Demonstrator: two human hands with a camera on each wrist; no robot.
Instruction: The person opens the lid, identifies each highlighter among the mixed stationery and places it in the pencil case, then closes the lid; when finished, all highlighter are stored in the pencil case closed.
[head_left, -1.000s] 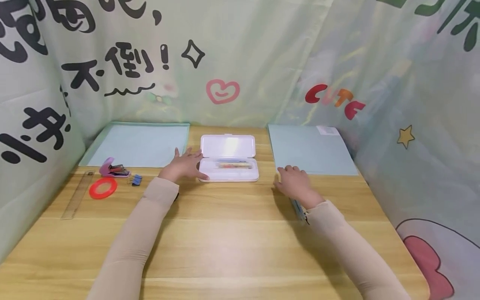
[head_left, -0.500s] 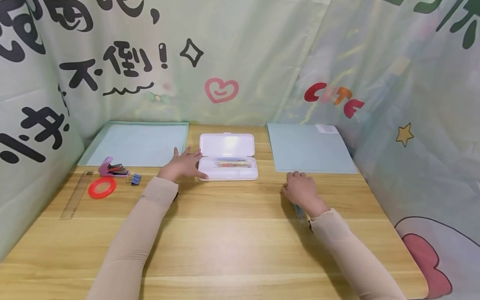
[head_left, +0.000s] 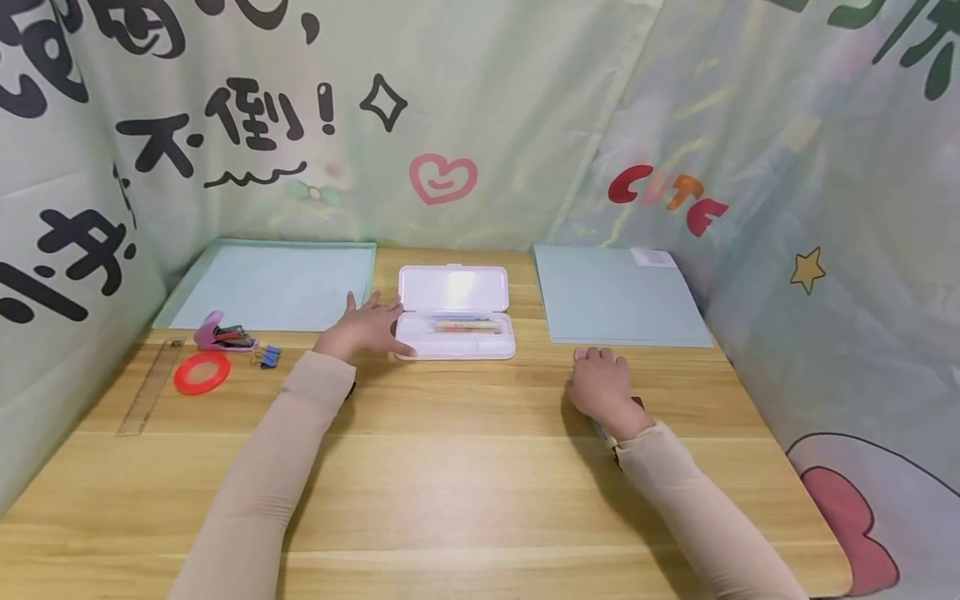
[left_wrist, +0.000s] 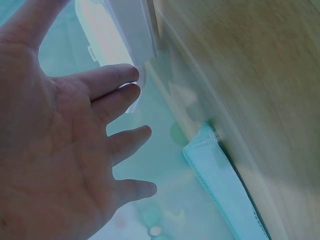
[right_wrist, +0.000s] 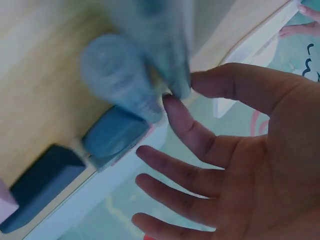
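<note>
My left hand (head_left: 363, 327) spreads its fingers at the left side of an opened white pencil case (head_left: 491, 349), thumb at its front-left corner. Several slim pens or pencils (head_left: 468, 327) lie in the case. In the left wrist view, the fingertips are right at the case's edge. My right hand (head_left: 602, 385) is low over the table, palm down. The right wrist view shows thumb and index finger pinching a blurred light-blue, pen-like stick (right_wrist: 175, 70); I cannot tell its exact kind. Close beside it are a rounded light-blue thing (right_wrist: 112, 65) and a dark-blue one (right_wrist: 112, 132).
Left lie a purple stapler (head_left: 217, 333), blue binder clips (head_left: 267, 357), red tape ring (head_left: 201, 372) and clear ruler (head_left: 150, 387). Light-blue flat folders lie at back left (head_left: 277, 283) and back right (head_left: 618, 296). A dark block (right_wrist: 45, 185) is near my right hand. Printed cloth (head_left: 525, 125) hangs behind.
My right hand has shifted slightly right and toward me, away from the right folder. A pink bit and a dark thing now show beside it. The left hand stays at the case.
</note>
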